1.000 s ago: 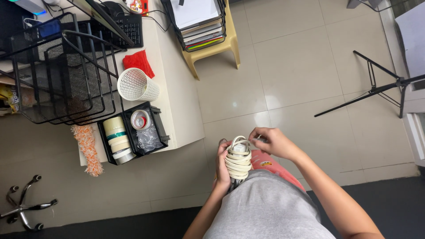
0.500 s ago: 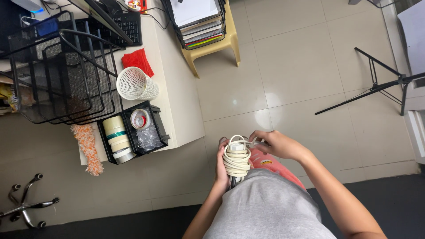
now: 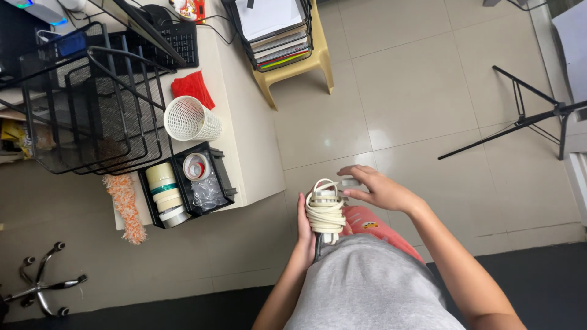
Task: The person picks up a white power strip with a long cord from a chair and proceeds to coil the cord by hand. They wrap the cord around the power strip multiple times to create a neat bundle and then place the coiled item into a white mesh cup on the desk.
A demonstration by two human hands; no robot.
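From the head view I look straight down at a tiled floor point(image 3: 416, 91), with the worktop point(image 3: 244, 122) ending in a long pale edge at the left of the hands. Its near corner lies just left of the cord bundle point(image 3: 325, 212), and a strip of floor shows between them. To the right the floor is open as far as a black tripod point(image 3: 526, 119), whose legs spread well away from my arms. Ahead, a yellow stool point(image 3: 299, 67) carries a wire tray of papers point(image 3: 272, 24), well apart from the hands. A chair base point(image 3: 40, 287) sits on the floor at the far lower left.

On the worktop near its edge I see a white mesh cup point(image 3: 191, 119), a red cloth point(image 3: 192, 88), a black tray point(image 3: 183, 183) with tape rolls point(image 3: 165, 192), and a large black wire basket point(image 3: 85, 104).

The left hand point(image 3: 304, 226) is clamped around the cord bundle from the left side, holding it upright in front of my grey shirt point(image 3: 367, 287). The right hand point(image 3: 376, 189) is just right of the bundle's top, fingers half curled. Its fingertips pinch a small pale piece point(image 3: 350, 181) at the cord's end; I cannot tell what the piece is. The two hands are close, with the bundle between them.
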